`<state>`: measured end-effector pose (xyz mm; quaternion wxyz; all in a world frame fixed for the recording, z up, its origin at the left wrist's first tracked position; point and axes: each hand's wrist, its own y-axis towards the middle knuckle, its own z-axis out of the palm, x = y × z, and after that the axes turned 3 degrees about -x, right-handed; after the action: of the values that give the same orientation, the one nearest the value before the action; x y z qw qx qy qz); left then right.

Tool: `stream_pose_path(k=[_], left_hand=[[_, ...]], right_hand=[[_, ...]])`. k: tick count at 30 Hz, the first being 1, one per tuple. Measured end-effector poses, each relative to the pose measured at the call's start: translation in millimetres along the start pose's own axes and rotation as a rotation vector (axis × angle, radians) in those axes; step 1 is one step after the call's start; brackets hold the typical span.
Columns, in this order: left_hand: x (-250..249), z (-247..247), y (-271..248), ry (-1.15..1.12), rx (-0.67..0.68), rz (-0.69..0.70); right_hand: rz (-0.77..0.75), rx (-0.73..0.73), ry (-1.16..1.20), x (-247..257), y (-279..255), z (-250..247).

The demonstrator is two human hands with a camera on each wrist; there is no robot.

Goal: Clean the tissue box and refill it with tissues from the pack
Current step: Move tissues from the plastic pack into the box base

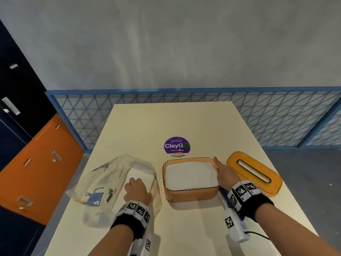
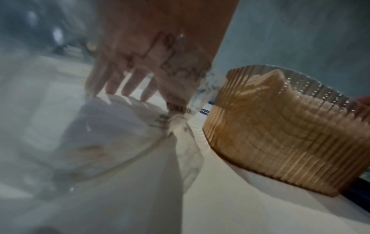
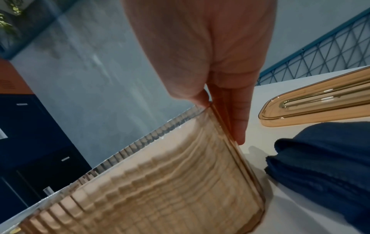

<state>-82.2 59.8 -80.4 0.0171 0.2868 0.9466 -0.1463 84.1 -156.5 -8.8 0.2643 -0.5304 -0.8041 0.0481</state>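
The amber ribbed tissue box [image 1: 191, 195] [image 2: 280, 142] [image 3: 160, 190] stands open in the middle of the table, filled with white tissues [image 1: 191, 176]. My right hand [image 1: 221, 169] [image 3: 220, 118] holds its right wall, thumb at the rim and straight fingers along the outside. The clear printed tissue pack [image 1: 103, 178] [image 2: 120, 142] lies to the left. My left hand [image 1: 137, 187] [image 2: 124, 76] is inside it, with its fingertips on the white tissues [image 1: 140, 172] left there. The orange slotted lid [image 1: 262, 167] [image 3: 320, 104] lies on the table to the right of the box.
A folded blue cloth [image 3: 324, 158] [image 1: 222, 193] lies under my right wrist, between box and lid. A purple round sticker [image 1: 176, 146] is on the cream table [image 1: 166, 122] behind the box. Orange and dark cabinets [image 1: 36, 163] stand to the left.
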Motion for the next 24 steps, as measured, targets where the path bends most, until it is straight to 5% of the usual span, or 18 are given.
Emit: stream_pose_path(k=[24], left_hand=[[16.7, -19.5, -5.9, 0.126, -0.079, 0.128]], right_hand=[[-0.025, 0.019, -0.033, -4.2, 3.9, 1.0]])
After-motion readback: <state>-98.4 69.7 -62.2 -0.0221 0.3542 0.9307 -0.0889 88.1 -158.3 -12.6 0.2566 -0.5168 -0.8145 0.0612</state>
